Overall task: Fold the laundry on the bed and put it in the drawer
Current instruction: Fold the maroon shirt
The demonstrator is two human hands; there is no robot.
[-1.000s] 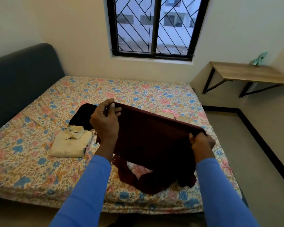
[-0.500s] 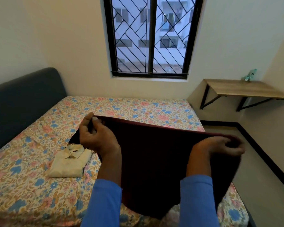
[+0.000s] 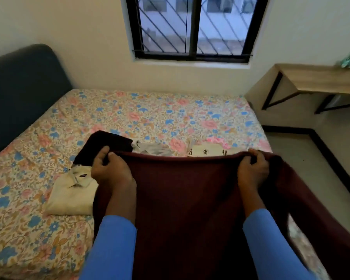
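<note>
Presently the maroon cloth [image 3: 186, 199], clamped by fingers of the left hand [image 3: 111, 170] and right hand [image 3: 253, 170], is held over the bed [image 3: 150, 114], where the folded shirt [image 3: 73, 197] could be swept askew by it.

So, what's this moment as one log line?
step: fold | left hand, right hand: grip maroon cloth top edge, held spread | cream shirt: folded on bed
</note>
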